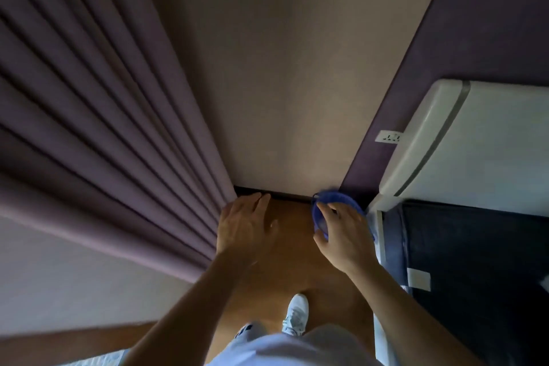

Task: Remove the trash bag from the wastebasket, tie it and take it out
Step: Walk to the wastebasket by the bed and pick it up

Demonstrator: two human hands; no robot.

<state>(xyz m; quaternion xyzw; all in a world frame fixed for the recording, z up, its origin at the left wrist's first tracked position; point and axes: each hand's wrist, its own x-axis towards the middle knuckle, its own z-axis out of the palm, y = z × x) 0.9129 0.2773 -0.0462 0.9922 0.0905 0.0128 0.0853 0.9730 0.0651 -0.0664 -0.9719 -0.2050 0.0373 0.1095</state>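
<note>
Both forearms are bare, with no sleeves, watch or rings in sight; the left hand (243, 227) and right hand (341, 235) wear no gloves. A white lace-up sneaker (295, 315) shows on the wooden floor (291, 264). Just below the sneaker come pale grey trouser legs (326, 333), and below those the hem of a light, whitish top (291, 350)

Cloth, wood and plastic surfaces

Matt pleated cloth is seen in the curtain (98, 116); the floor (291, 249) looks smooth wood; the wastebasket (332, 202) rim, blue plastic.
</note>
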